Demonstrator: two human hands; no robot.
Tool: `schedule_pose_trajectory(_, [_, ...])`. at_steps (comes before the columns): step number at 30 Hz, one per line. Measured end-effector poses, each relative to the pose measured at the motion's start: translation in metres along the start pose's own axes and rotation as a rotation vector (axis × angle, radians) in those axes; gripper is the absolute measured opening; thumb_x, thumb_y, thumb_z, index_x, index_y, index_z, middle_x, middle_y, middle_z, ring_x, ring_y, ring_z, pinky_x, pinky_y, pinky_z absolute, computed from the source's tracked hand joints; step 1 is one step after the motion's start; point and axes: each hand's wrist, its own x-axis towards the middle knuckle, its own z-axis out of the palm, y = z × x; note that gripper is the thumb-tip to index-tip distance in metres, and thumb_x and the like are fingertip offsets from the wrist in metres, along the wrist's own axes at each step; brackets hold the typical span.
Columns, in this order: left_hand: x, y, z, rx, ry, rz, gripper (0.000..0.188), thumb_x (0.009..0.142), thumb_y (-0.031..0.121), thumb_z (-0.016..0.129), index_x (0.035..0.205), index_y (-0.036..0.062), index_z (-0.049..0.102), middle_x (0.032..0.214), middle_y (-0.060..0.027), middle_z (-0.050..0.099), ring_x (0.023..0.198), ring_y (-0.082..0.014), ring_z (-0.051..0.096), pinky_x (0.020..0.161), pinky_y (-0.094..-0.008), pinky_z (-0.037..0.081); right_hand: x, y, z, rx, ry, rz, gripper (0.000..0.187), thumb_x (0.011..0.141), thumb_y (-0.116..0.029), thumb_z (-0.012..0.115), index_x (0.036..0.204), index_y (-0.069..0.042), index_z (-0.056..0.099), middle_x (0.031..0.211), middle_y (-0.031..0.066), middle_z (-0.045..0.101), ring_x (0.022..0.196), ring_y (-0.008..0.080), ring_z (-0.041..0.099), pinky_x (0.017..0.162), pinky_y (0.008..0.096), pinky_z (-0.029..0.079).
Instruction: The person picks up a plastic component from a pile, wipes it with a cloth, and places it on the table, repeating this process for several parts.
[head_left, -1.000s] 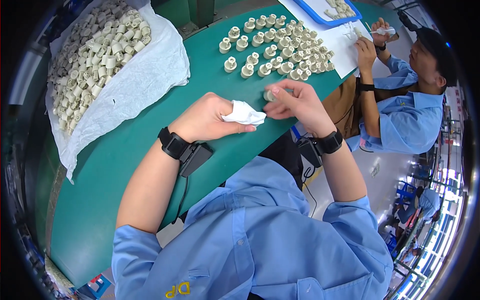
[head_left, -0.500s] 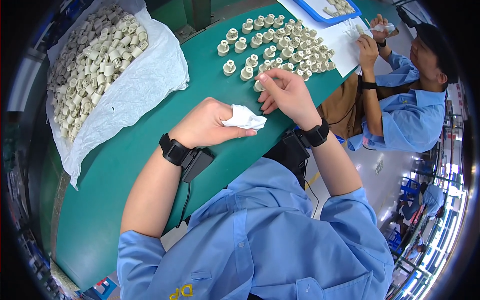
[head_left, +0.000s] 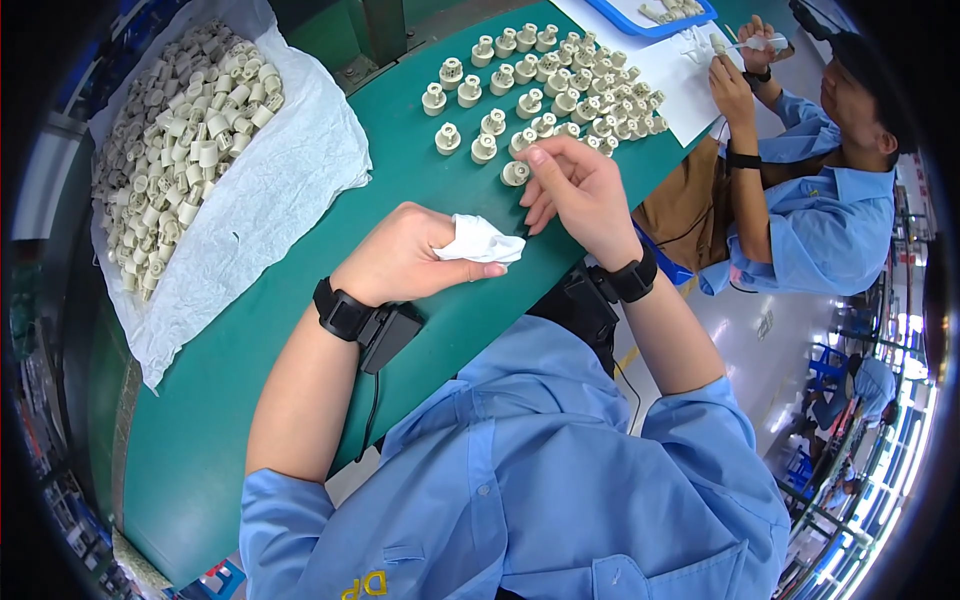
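My left hand (head_left: 400, 255) is closed round a bunched white cloth (head_left: 478, 241), which pokes out between thumb and fingers above the green table (head_left: 250, 400). Over to its right, my right hand (head_left: 582, 195) has loosely bent fingers spread apart, with nothing seen in them. Just left of its thumb, one beige stepped plastic part (head_left: 515, 174) stands upright on the table. Beyond it, several more such parts (head_left: 560, 102) stand in loose rows, wide end down. My right fingers partly cover the nearest ones.
At the left, a white plastic bag (head_left: 300, 165) lies spread under a heap of loose beige parts (head_left: 195, 150). A blue tray (head_left: 655, 27) and white paper (head_left: 690, 95) lie at the far right. There a co-worker (head_left: 820, 200) handles a small piece with both hands.
The beige part by my right hand now shows whole, with my fingertips slightly off it to the right. My left hand still holds the cloth. The view has shifted slightly.
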Motion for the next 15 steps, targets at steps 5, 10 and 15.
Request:
schedule_pose_trajectory(5, [-0.0028, -0.0017, -0.0029, 0.049, -0.039, -0.027, 0.023, 0.082, 0.025, 0.082, 0.094, 0.0060, 0.077, 0.077, -0.0120, 0.072, 0.066, -0.0210, 0.069, 0.060, -0.0295, 0.051, -0.0070, -0.0064, -0.0015, -0.006, 0.057, -0.120, 0.030, 0.105, -0.024, 0.053, 0.123, -0.002, 0.062, 0.066, 0.0059, 0.062, 0.049, 0.0107, 0.060, 0.043, 0.0229, 0.049])
schedule_pose_trajectory(10, [-0.0022, -0.0005, -0.0025, 0.036, -0.048, -0.047, 0.023, 0.081, 0.025, 0.082, 0.094, 0.0061, 0.077, 0.076, -0.0117, 0.072, 0.066, -0.0203, 0.070, 0.060, -0.0291, 0.051, -0.0058, -0.0014, 0.0012, -0.090, 0.075, -0.045, 0.036, 0.106, -0.027, 0.051, 0.133, -0.005, 0.061, 0.065, 0.0058, 0.062, 0.046, 0.0098, 0.058, 0.042, 0.0224, 0.048])
schedule_pose_trajectory(15, [-0.0014, 0.0006, -0.0034, 0.036, -0.065, -0.072, 0.024, 0.082, 0.026, 0.082, 0.096, 0.0067, 0.077, 0.079, -0.0110, 0.074, 0.068, -0.0193, 0.070, 0.062, -0.0283, 0.052, -0.0053, -0.0019, -0.0011, -0.076, 0.079, 0.005, 0.039, 0.106, -0.030, 0.050, 0.135, -0.006, 0.061, 0.063, 0.0058, 0.062, 0.045, 0.0101, 0.058, 0.041, 0.0225, 0.048])
